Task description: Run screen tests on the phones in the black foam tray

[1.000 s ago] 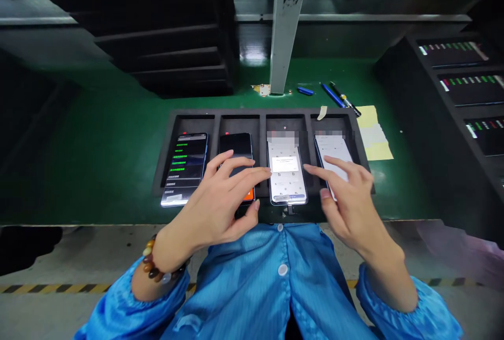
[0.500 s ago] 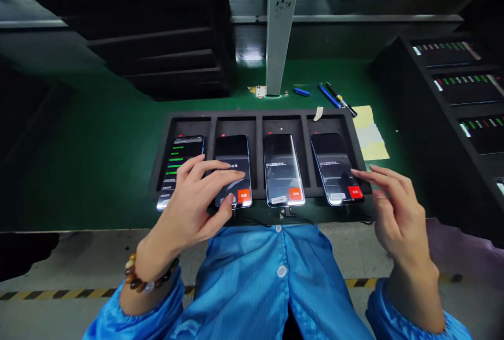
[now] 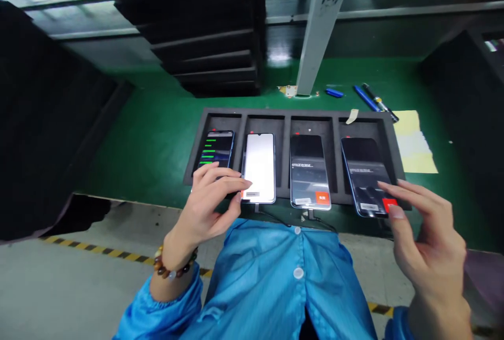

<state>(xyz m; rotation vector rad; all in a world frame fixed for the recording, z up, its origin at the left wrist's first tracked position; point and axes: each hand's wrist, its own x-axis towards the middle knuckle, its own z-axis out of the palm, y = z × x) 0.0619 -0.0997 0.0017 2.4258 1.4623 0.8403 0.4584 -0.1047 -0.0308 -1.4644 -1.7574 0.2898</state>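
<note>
Right hand (image 3: 431, 237) has moved inward over dark-screened rectangular phone (image 3: 366, 172), rightmost in black four-compartment foam tray (image 3: 287, 138) | left hand (image 3: 210, 204) at white-lit rectangular phone (image 3: 260, 159), second compartment | both hands released, grasping nothing | better touch lightly, without pulling thin black cables (image 3: 312, 215)

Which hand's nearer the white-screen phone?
Left. The left hand has fingertips over the lower left of the white-screen phone, contact unclear; the right hand is two phones over, at the rightmost phone.
</note>
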